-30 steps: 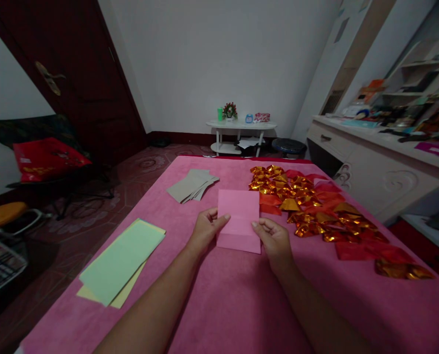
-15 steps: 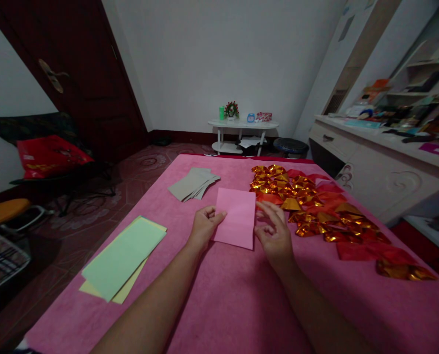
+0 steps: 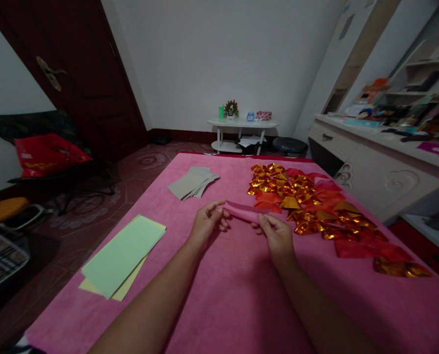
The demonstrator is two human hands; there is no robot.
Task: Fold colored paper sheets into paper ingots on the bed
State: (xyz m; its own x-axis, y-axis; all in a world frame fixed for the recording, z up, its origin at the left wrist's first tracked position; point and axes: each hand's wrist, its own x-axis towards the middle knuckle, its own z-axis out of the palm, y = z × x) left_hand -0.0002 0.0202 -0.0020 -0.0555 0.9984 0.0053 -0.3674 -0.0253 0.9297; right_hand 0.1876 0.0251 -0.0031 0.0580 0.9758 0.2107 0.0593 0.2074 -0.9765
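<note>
A sheet of pink paper (image 3: 241,211) is held between my two hands above the pink cloth, seen nearly edge-on. My left hand (image 3: 207,222) pinches its left end between thumb and fingers. At the right end, my right hand (image 3: 276,235) grips it with the thumb on the near side. Just beyond my right hand lie folded gold and red foil paper pieces (image 3: 304,216), many of them shiny. Grey paper sheets (image 3: 193,183) are fanned out past my left hand. Green and yellow paper sheets (image 3: 125,255) lie stacked at the left.
The pink cloth (image 3: 219,295) covers the table. A white side table (image 3: 241,123) with a small plant (image 3: 231,108) stands by the far wall. To the right is a cluttered white cabinet (image 3: 382,167); at the left, a red bag (image 3: 51,155) rests on a chair.
The pink paper has tipped from facing me, upright-looking, to nearly edge-on. My right hand has closed on its right end; my left hand still holds the left.
</note>
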